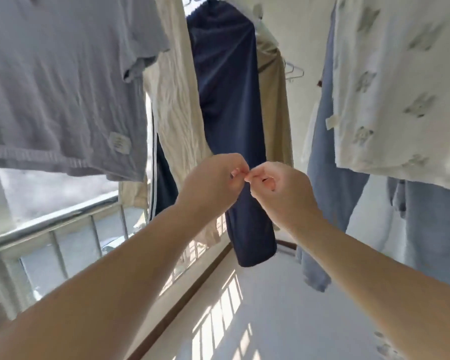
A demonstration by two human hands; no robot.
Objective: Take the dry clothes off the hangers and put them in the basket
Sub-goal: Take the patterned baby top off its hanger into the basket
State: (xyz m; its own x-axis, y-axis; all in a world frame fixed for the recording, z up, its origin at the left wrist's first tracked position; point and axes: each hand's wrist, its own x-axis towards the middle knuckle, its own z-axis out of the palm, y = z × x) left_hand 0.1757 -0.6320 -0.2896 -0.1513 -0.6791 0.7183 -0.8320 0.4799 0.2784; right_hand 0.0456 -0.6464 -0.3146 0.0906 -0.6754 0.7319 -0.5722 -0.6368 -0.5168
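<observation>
Your left hand (213, 180) and right hand (278, 188) meet at the fingertips in front of the long navy-blue trouser leg of soft, matte fabric (229, 105), which hangs straight down the middle of the view and serves here as the landmark; both hands have their fingers curled in, thumbs and forefingers drawn together where they touch, and you cannot tell whether they pinch anything between them, for nothing shows in the gap; they sit in front of the navy leg near its lower half, though contact with the cloth is not clear. Just left of the navy leg hangs a cream, crinkled, woven garment (174, 100), and further left a pale grey-lilac cotton T-shirt with a ribbed hem and a small sewn label (63, 87); just right of the navy leg hangs a smooth tan garment (273, 110), and beyond it a thin bare wire hanger (294, 71); well to the right are faded light-blue denim jeans (325, 141) and a white textured top printed with grey-green motifs (400, 87). Below and left of the navy leg runs a round metal balcony railing with upright bars (63, 222); beneath it the pale smooth floor (283, 307) carries barred sunlight.
</observation>
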